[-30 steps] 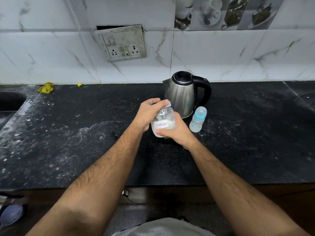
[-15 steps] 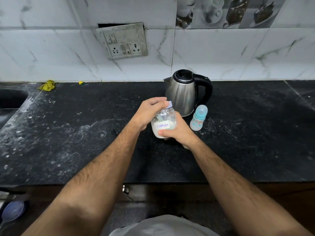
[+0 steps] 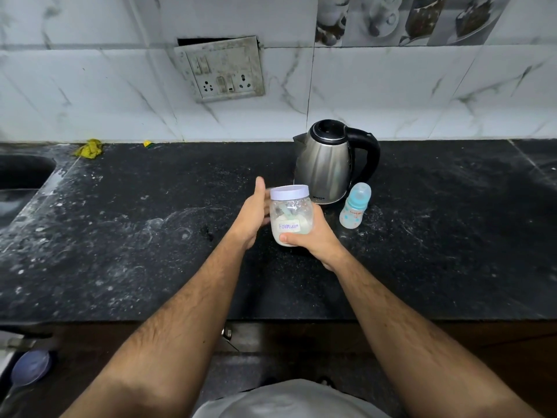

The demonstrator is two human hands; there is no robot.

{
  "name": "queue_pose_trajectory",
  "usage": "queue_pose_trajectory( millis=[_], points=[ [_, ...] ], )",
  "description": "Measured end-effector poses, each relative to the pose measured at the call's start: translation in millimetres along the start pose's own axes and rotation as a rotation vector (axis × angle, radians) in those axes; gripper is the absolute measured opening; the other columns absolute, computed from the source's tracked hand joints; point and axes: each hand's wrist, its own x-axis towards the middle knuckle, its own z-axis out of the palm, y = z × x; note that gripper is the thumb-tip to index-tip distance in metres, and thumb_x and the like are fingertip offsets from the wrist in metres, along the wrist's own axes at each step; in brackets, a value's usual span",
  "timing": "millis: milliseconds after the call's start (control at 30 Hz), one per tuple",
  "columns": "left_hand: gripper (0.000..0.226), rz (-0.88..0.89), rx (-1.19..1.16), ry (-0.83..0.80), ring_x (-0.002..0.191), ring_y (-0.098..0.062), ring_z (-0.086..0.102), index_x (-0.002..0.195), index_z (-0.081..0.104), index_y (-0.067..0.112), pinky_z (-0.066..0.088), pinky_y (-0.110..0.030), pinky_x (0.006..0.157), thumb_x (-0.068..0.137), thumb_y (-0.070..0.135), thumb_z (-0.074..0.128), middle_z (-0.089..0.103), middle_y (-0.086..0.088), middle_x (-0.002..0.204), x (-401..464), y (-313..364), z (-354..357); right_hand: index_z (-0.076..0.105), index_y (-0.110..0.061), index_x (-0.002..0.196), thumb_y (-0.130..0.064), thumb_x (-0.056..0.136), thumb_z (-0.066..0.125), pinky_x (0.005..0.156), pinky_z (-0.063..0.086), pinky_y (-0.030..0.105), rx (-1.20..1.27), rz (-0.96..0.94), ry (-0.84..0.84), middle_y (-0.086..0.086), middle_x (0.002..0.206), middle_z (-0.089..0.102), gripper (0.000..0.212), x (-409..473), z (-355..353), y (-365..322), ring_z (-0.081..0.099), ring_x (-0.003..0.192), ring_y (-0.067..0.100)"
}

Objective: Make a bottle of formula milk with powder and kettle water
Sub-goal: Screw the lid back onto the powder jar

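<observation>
So the right hand [image 3: 313,236] is gripping the clear plastic formula jar with the pale lilac screw lid [image 3: 290,217] from its right side and underneath, fingers curled round the lower body with the thumb lying across the front just below the handwritten label. The jar is sitting upright just above the black speckled stone bench [image 3: 120,236], long axis vertical, lid pointing straight up.

The bit that matters: the lid is lying just up and to the right of the left hand [image 3: 254,217], which is hovering beside the jar with fingers straight and together, holding nothing. That hand is the nearer one to the lid, so I'd guess it's going over the top to twist it off.

The stainless steel electric kettle with the black handle [image 3: 327,164] and the small baby bottle with the blue cap [image 3: 355,209] are standing just behind, to the right.
</observation>
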Motion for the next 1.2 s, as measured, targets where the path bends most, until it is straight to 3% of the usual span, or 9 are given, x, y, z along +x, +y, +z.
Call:
queue_pose_trajectory(
  millis=[100, 233, 400, 467, 600, 667, 800, 1000, 1200],
  points=[
    [0.055, -0.069, 0.070, -0.046, 0.108, -0.016, 0.070, 0.115, 0.070, 0.025, 0.053, -0.046, 0.099, 0.103, 0.058, 0.028, 0.076, 0.006, 0.109, -6.4, -22.0, -7.9, 0.041, -0.009, 0.140, -0.022, 0.062, 0.096, 0.103, 0.050, 0.050, -0.038, 0.008, -0.003, 0.011, 0.133, 0.061, 0.096, -2.2, -3.4, 3.2, 0.060, 0.124, 0.024],
    [0.044, -0.076, 0.031, -0.085, 0.109, -0.015, 0.070, 0.118, 0.069, 0.022, 0.058, -0.043, 0.092, 0.103, 0.050, 0.038, 0.075, 0.005, 0.114, -8.9, -31.3, -7.1, 0.038, -0.018, 0.143, -0.034, 0.061, 0.097, 0.104, 0.049, 0.050, -0.095, 0.031, -0.041, 0.004, 0.137, 0.059, 0.102, 7.9, -12.9, 24.3, 0.057, 0.127, 0.021],
    [0.035, -0.062, 0.023, -0.084, 0.112, -0.016, 0.068, 0.123, 0.066, 0.021, 0.059, -0.038, 0.089, 0.104, 0.040, 0.044, 0.072, 0.003, 0.119, -0.1, -35.4, -8.2, 0.049, -0.031, 0.126, -0.032, 0.081, 0.082, 0.099, 0.049, 0.022, -0.224, 0.144, -0.081, -0.014, 0.121, 0.062, 0.056, 2.1, -20.2, -7.6, 0.058, 0.114, 0.001],
    [0.032, -0.057, 0.032, -0.095, 0.113, -0.014, 0.067, 0.125, 0.066, 0.022, 0.058, -0.039, 0.092, 0.104, 0.037, 0.046, 0.072, 0.004, 0.120, 4.4, -36.7, -8.2, 0.054, -0.030, 0.130, -0.043, 0.076, 0.083, 0.103, 0.049, 0.030, -0.309, 0.146, -0.098, -0.011, 0.124, 0.064, 0.063, 6.4, -28.4, -11.1, 0.059, 0.116, 0.003],
    [0.031, -0.027, 0.056, -0.144, 0.116, -0.010, 0.064, 0.130, 0.063, 0.023, 0.054, -0.038, 0.096, 0.103, 0.030, 0.050, 0.070, 0.004, 0.124, 16.6, -37.0, -4.5, 0.059, -0.018, 0.127, -0.017, 0.071, 0.088, 0.099, 0.052, 0.028, -0.357, 0.215, -0.087, -0.007, 0.118, 0.069, 0.063, 17.7, -45.1, -7.9, 0.065, 0.105, 0.001],
    [0.031, -0.021, 0.079, -0.155, 0.115, -0.008, 0.064, 0.132, 0.061, 0.023, 0.052, -0.035, 0.095, 0.102, 0.027, 0.053, 0.070, 0.005, 0.123, 22.9, -36.8, -1.7, 0.056, -0.017, 0.132, -0.020, 0.061, 0.093, 0.102, 0.051, 0.038, -0.385, 0.229, -0.002, -0.004, 0.122, 0.068, 0.080, 21.7, -46.7, -6.7, 0.065, 0.111, 0.013],
    [0.034, -0.029, 0.084, -0.169, 0.112, -0.007, 0.062, 0.135, 0.058, 0.021, 0.050, -0.032, 0.093, 0.102, 0.024, 0.052, 0.068, 0.003, 0.124, 34.1, -35.6, 1.0, 0.055, -0.019, 0.132, -0.026, 0.052, 0.093, 0.100, 0.051, 0.042, -0.453, 0.245, 0.078, -0.003, 0.122, 0.068, 0.088, 32.7, -43.1, -1.5, 0.063, 0.112, 0.018],
    [0.039, -0.072, 0.113, -0.185, 0.125, -0.010, 0.054, 0.143, 0.050, 0.022, 0.046, -0.036, 0.102, 0.105, 0.022, 0.048, 0.061, 0.005, 0.136, 51.2, -37.6, -2.0, 0.053, -0.016, 0.134, -0.019, 0.059, 0.092, 0.098, 0.050, 0.042, -0.528, 0.244, 0.142, -0.001, 0.124, 0.066, 0.085, 45.8, -36.7, -2.5, 0.062, 0.111, 0.021],
    [0.042, -0.105, 0.129, -0.193, 0.131, -0.011, 0.049, 0.147, 0.045, 0.022, 0.045, -0.033, 0.098, 0.105, 0.021, 0.047, 0.056, 0.006, 0.142, 61.7, -43.3, -7.6, 0.052, -0.015, 0.137, -0.017, 0.062, 0.092, 0.100, 0.048, 0.039, -0.581, 0.235, 0.148, 0.001, 0.130, 0.064, 0.085, 54.8, -32.7, 1.0, 0.059, 0.117, 0.021]
  ],
)
